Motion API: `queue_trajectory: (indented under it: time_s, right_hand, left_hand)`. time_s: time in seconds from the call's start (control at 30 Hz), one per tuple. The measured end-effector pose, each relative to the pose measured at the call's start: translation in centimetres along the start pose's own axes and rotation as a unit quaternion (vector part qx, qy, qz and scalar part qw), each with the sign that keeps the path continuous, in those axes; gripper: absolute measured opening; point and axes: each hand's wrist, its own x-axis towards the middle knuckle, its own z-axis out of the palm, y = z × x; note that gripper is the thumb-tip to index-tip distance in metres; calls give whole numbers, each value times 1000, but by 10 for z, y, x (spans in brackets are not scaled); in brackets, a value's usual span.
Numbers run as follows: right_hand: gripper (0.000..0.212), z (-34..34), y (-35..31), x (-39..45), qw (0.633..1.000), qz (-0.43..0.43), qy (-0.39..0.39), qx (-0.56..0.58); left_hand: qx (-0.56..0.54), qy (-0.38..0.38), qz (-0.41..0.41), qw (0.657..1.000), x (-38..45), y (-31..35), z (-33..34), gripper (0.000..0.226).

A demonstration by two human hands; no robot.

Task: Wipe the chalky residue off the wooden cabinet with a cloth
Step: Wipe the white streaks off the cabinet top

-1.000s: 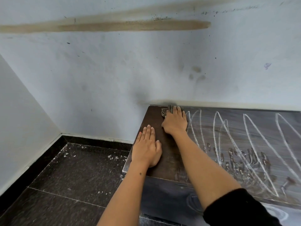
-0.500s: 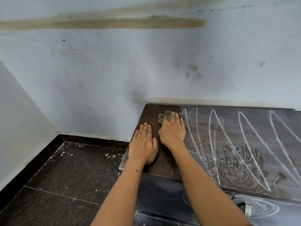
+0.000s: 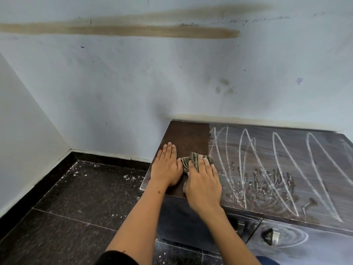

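The dark wooden cabinet [image 3: 187, 136] stands against the wall, its left strip wiped clean. White chalk loops and smears [image 3: 277, 169] cover the rest of its top. My right hand [image 3: 203, 182] presses flat on a crumpled striped cloth [image 3: 191, 161] at the edge of the chalked area, near the front of the top. My left hand [image 3: 166, 166] rests flat with straight fingers on the clean strip beside the cloth.
The pale stained wall [image 3: 133, 83] runs behind the cabinet and meets a side wall at the left. Dark floor tiles [image 3: 80, 197] with white crumbs lie left of the cabinet. Metal drawer handles [image 3: 273, 237] and chalk swirls mark the cabinet's front.
My right hand has drawn the cloth from the back edge toward the front of the top, leaving a clean strip behind it. My left hand has stayed flat in place.
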Motion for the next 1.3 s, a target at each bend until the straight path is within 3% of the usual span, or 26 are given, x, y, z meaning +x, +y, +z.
queue_trajectory:
  time_s: [0.27,0.5,0.8,1.0,1.13,1.3]
  right_hand:
    - [52,-9,1,50,998,15,-68,-14]
    - [41,-9,-5,-28,999,-1,31,-19]
    - [50,-11,-3,24,997,-13,-79,-21]
    - [41,-11,2,-36,998,-51,26,-15]
    - [49,-12,12,-5,995,-80,-63,5]
    - [50,-13,3,23,996,-41,-82,-11]
  left_hand:
    - [-1,0,-10,1000,-29,5,2,56]
    - [-2,13,-12,1000,-33,4,7,56]
    - [-6,3,-26,1000,-43,10,1,55]
    - [-7,19,-30,999,-45,10,4,55]
    - [-9,7,-39,999,-47,13,1,55]
    - [-5,-1,-39,999,-54,15,0,54]
